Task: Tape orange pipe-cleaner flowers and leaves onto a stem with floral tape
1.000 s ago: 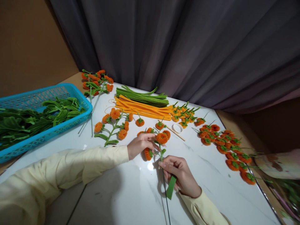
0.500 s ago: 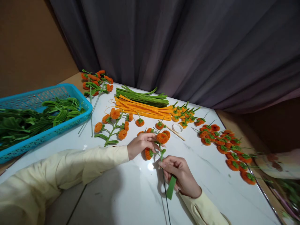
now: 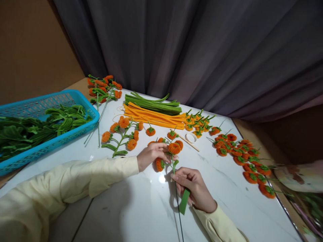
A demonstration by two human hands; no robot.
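My right hand (image 3: 195,188) pinches a thin flower stem (image 3: 179,215), bare and dark below my fingers and green above them. From the same hand hangs a strip of green tape (image 3: 185,202). My left hand (image 3: 151,155) has its fingers closed round the upper stem, just under the orange fuzzy flower heads (image 3: 174,148). Another orange flower head (image 3: 159,165) hangs below my left fingers, and a small green leaf (image 3: 176,163) sits on the stem between my hands. Left of my hands lies a branched flower spray (image 3: 122,138) with several orange heads and green leaves.
A blue basket (image 3: 87,129) of green leaves stands left. Behind lie green pipe cleaners (image 3: 153,105), orange pipe cleaners (image 3: 153,116), yellow-orange flower heads (image 3: 198,124), a white ring (image 3: 191,137) and a thin stick (image 3: 189,144). Orange flower heads (image 3: 242,154) line the right edge; finished stems (image 3: 104,89) lie back left.
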